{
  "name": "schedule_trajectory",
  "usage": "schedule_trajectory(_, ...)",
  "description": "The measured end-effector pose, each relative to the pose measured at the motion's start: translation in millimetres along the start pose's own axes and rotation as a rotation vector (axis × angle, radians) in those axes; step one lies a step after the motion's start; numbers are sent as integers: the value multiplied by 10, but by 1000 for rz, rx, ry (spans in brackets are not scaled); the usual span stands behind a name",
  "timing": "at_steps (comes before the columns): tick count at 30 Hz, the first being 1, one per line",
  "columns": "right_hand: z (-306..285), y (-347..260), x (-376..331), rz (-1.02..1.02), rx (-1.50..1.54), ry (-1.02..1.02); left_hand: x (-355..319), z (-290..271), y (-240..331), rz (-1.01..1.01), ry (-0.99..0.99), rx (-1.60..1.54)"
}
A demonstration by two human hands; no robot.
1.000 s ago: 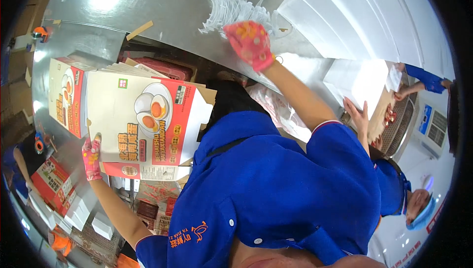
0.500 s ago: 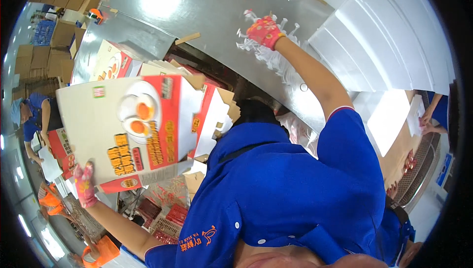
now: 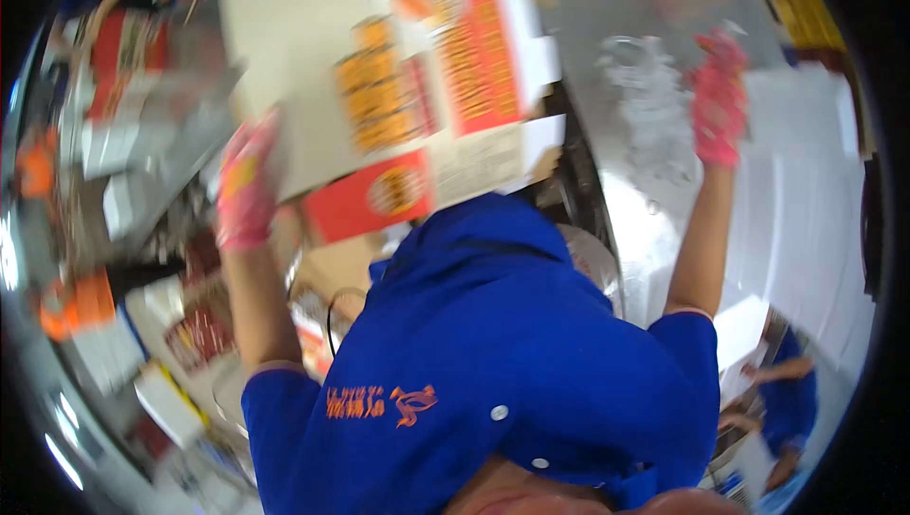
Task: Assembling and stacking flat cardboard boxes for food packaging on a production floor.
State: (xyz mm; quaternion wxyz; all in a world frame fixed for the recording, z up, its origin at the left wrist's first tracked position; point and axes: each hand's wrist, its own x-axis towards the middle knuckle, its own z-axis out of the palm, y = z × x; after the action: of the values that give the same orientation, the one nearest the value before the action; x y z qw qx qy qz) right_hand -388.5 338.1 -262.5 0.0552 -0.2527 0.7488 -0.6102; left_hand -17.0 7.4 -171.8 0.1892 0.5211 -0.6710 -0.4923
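Observation:
A large printed cardboard carton, beige and red with egg pictures, stands tilted in front of me, its white side flaps sticking out on the right. My left hand, in a pink patterned glove, is closed on the carton's left edge near the lower corner. Off to the right, my right hand in a matching glove is raised with curled fingers. Whitish bits show at its fingertips, too blurred to name. Beside that hand, a heap of clear plastic pieces lies on the metal table.
Stacked white sheets or panels fill the right side. At the lower right a person in blue works. On the left are blurred red cartons and orange-clad people. A yellow-and-brown box stands at the far right.
My view has swung round and blurred. The carton now sits higher and more central. My right hand has left the plastic heap and moved right of it; my left stays at the carton's edge.

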Motion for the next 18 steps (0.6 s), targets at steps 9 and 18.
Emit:
schedule_trajectory(9,1551,-1336,-1093,55,314,-654,-632,424,-102,-101,-121,-594)
schedule_trajectory(18,1934,-1747,-1059,-609,-399,-427,-940,306,173,-26,-248,-522)
